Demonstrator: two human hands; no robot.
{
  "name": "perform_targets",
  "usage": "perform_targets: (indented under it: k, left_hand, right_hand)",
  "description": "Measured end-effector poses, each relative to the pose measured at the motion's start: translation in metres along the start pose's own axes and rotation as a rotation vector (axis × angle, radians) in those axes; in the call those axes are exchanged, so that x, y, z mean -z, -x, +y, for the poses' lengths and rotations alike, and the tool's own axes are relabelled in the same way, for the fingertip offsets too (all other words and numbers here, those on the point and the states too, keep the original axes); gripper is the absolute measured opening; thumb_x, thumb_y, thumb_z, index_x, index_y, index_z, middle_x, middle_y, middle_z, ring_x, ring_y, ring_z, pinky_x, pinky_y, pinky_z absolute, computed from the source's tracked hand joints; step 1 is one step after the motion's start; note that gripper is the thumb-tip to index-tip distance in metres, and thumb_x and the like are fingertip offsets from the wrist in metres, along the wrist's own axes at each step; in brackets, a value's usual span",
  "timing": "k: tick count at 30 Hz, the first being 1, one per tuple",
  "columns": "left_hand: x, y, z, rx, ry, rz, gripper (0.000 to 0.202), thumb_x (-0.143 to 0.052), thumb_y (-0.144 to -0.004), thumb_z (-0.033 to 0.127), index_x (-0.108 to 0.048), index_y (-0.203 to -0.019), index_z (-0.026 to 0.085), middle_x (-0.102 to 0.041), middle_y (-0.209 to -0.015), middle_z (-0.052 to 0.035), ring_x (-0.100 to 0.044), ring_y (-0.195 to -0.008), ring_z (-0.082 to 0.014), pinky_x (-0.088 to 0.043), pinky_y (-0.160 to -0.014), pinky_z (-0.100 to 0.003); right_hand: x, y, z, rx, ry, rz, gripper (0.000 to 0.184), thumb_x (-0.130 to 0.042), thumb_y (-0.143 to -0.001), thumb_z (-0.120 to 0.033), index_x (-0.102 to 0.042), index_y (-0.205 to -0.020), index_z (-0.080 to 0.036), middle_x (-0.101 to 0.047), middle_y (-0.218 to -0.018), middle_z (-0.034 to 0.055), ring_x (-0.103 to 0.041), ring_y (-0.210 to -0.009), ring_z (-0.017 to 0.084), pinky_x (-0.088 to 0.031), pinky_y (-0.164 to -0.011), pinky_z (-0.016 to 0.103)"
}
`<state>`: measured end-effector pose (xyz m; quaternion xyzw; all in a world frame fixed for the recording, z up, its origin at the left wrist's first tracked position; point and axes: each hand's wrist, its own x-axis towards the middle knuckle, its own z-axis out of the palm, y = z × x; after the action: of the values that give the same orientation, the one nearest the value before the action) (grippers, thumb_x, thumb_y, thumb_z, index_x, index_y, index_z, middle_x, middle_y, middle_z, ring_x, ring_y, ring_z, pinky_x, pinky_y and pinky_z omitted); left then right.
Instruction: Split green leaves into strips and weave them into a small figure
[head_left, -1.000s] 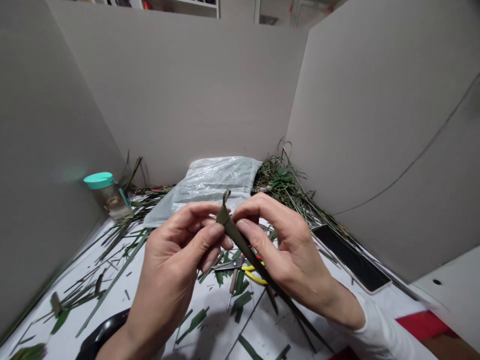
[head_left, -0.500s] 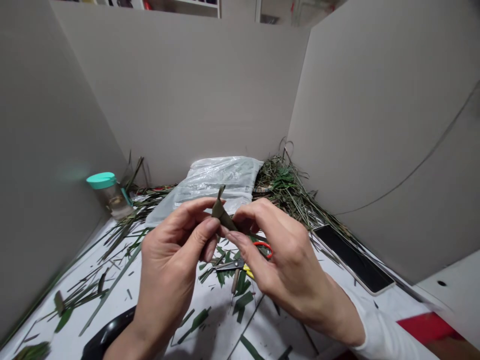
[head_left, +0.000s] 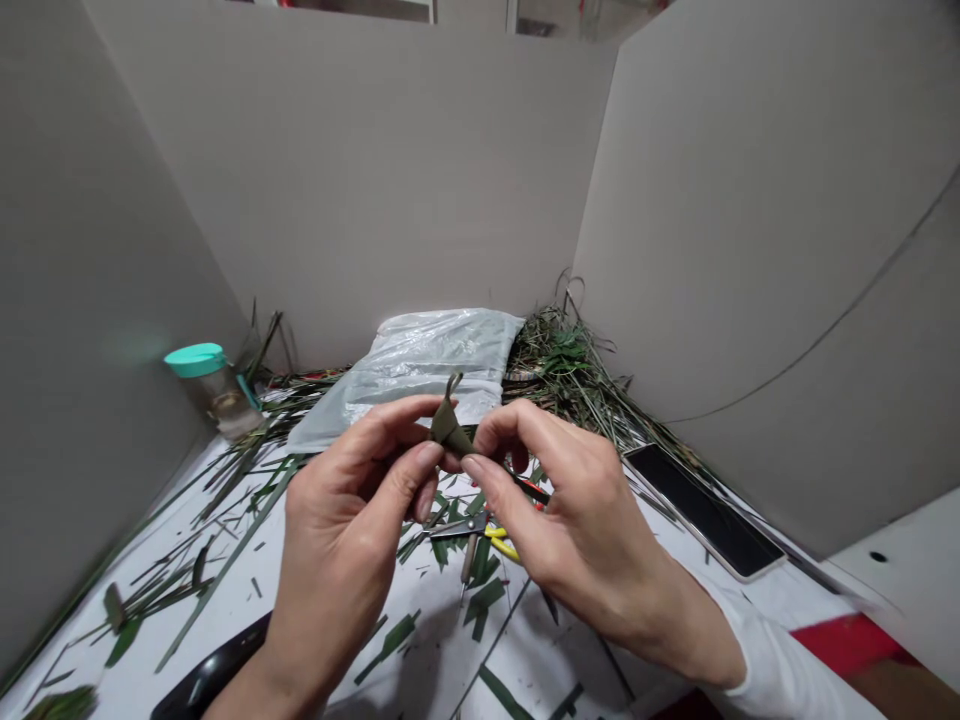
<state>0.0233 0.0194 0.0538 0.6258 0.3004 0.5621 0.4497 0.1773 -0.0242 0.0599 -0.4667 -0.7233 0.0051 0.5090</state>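
Between both hands is a small folded piece of green leaf strip (head_left: 448, 424), with a thin curled tip pointing up. My left hand (head_left: 367, 490) pinches its left side between thumb and fingers. With thumb and forefinger, my right hand (head_left: 551, 490) grips the strip at the lower right, and a dark length of it runs on under that hand. Below on the white table lie scissors (head_left: 480, 526) with yellow and red handles, partly hidden by my right hand. A thin tool with a needle-like tip (head_left: 469, 560) lies beside them among cut leaf pieces (head_left: 484, 600).
At the back a translucent plastic bag (head_left: 442, 350) lies beside a heap of long leaf strips (head_left: 562, 370). A bottle with a turquoise lid (head_left: 196, 360) stands at left. To the right lies a phone (head_left: 705, 510). Grey panels (head_left: 360, 180) enclose the table on three sides.
The folded leaf has turned slightly and its tip now curls to the right. My right hand has shifted a little, showing more of the scissors' yellow handle. The view has shifted slightly.
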Motion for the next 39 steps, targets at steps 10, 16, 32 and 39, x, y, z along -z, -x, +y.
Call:
perform_targets:
  k: [10, 16, 32, 39]
  left_hand:
    - [-0.001, -0.001, -0.004, -0.037, -0.132, 0.051, 0.017, -0.074, -0.083, 0.026, -0.075, -0.099, 0.032, -0.072, -0.087, 0.0045, -0.058, -0.063, -0.0086, -0.049, -0.056, -0.015]
    - [-0.002, -0.001, -0.006, -0.002, -0.075, -0.007, 0.018, -0.074, -0.083, 0.031, -0.074, -0.101, 0.032, -0.074, -0.096, 0.0032, -0.064, -0.075, -0.0114, -0.053, -0.062, -0.016]
    - [-0.007, 0.002, -0.014, -0.015, -0.116, 0.181, 0.004, -0.075, -0.081, 0.027, -0.074, -0.083, 0.024, -0.072, -0.075, 0.0057, -0.058, -0.062, -0.0086, -0.046, -0.054, -0.016]
    - [-0.001, -0.001, -0.012, -0.001, -0.04, 0.105, 0.004, -0.074, -0.083, 0.028, -0.074, -0.084, 0.024, -0.07, -0.079, 0.0046, -0.061, -0.073, -0.0105, -0.047, -0.064, -0.017]
  right_hand:
    - [-0.007, -0.001, 0.003, -0.098, -0.124, -0.089, 0.006, -0.056, -0.094, -0.018, -0.052, -0.091, -0.02, -0.06, -0.079, -0.0031, -0.055, -0.067, 0.01, -0.041, -0.065, 0.025]
    - [-0.012, -0.001, 0.007, -0.106, -0.101, -0.086, 0.012, -0.054, -0.096, -0.016, -0.049, -0.085, -0.02, -0.059, -0.078, -0.0022, -0.052, -0.067, 0.011, -0.038, -0.064, 0.026]
    - [-0.018, 0.001, 0.01, 0.068, -0.129, -0.139, 0.016, -0.052, -0.093, -0.007, -0.052, -0.08, -0.018, -0.055, -0.074, -0.0014, -0.047, -0.067, 0.011, -0.036, -0.065, 0.025]
    - [-0.021, 0.003, 0.005, 0.021, -0.23, -0.147, 0.017, -0.053, -0.093, -0.01, -0.051, -0.079, -0.018, -0.052, -0.071, -0.0031, -0.045, -0.064, 0.01, -0.036, -0.062, 0.024]
